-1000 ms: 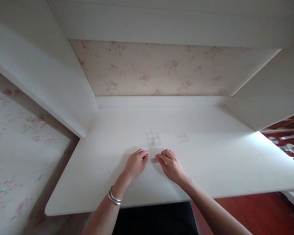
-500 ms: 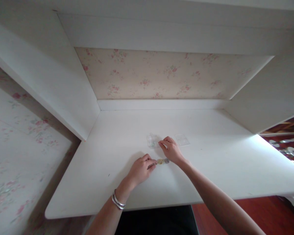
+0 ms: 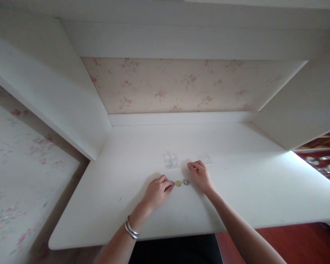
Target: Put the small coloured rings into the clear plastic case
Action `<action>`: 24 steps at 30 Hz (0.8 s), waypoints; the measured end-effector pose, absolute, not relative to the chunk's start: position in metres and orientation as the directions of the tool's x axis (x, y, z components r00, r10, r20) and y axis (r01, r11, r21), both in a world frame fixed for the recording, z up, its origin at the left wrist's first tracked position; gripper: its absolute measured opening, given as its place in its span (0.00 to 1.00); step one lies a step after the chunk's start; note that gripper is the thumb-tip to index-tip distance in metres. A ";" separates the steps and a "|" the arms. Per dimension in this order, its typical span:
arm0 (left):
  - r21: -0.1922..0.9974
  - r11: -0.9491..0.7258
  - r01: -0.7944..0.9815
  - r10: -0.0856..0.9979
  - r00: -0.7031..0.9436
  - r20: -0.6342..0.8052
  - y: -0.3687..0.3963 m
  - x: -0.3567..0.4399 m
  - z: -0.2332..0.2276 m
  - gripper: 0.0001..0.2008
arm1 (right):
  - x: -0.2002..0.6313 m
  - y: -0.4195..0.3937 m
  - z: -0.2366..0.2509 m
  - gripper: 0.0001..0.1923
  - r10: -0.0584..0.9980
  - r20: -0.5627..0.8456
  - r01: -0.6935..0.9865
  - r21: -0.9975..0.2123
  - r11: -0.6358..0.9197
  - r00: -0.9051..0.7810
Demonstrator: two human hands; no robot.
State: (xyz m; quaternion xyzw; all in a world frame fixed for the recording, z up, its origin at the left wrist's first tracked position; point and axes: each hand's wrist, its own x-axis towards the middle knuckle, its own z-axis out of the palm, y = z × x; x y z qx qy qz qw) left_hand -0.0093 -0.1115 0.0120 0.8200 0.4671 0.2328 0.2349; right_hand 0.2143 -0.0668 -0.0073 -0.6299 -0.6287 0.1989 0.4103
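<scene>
Two coins lie side by side on the white desk [image 3: 236, 198]: a gold coin [image 3: 178, 183] and a grey coin [image 3: 186, 182]. My left hand [image 3: 157, 191] rests on the desk with curled fingers, its fingertips just left of the gold coin. My right hand [image 3: 201, 176] lies to the right of the grey coin, fingers bent; whether it holds anything cannot be made out. A small clear plastic box [image 3: 171, 160] with several compartments stands just behind the coins. Its clear lid [image 3: 204, 158] lies behind my right hand. A silver bangle circles my left wrist.
The desk sits in a white alcove with side panels [image 3: 57, 99] left and right, a shelf overhead and floral wallpaper [image 3: 181, 84] at the back. A dark chair seat [image 3: 176, 251] shows below the front edge. Red floor lies to the right.
My right hand reached forward to the clear box, then drew back to the right of the grey coin. The two coins, covered a second ago, now lie uncovered. My left hand barely moved.
</scene>
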 end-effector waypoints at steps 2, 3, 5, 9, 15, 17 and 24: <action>0.615 -0.445 0.651 0.879 0.448 0.161 -0.111 -0.009 0.013 0.10 | 0.216 -0.071 -0.010 0.20 0.953 0.250 0.606 -0.789 0.099 0.169; 0.626 -0.439 0.645 0.881 0.445 0.160 -0.111 -0.009 0.013 0.10 | 0.216 -0.072 -0.010 0.20 0.950 0.247 0.596 -0.798 0.088 0.190; 0.654 -0.421 0.629 0.887 0.437 0.151 -0.111 -0.009 0.012 0.09 | 0.216 -0.073 -0.011 0.21 0.944 0.247 0.582 -0.809 0.077 0.219; 0.731 -0.357 0.581 0.903 0.415 0.112 -0.110 -0.009 0.012 0.10 | 0.217 -0.073 -0.013 0.20 0.939 0.243 0.556 -0.828 0.072 0.241; 0.836 -0.275 0.474 0.916 0.393 0.078 -0.107 -0.010 0.016 0.10 | 0.221 -0.072 -0.013 0.19 0.940 0.235 0.522 -0.850 0.077 0.245; 0.851 -0.252 0.461 0.923 0.379 0.068 -0.105 -0.011 0.017 0.10 | 0.221 -0.072 -0.013 0.19 0.939 0.235 0.514 -0.854 0.076 0.252; 0.843 -0.248 0.478 0.951 0.286 0.118 -0.093 -0.008 0.024 0.12 | 0.221 -0.072 -0.015 0.19 0.939 0.223 0.495 -0.866 0.067 0.263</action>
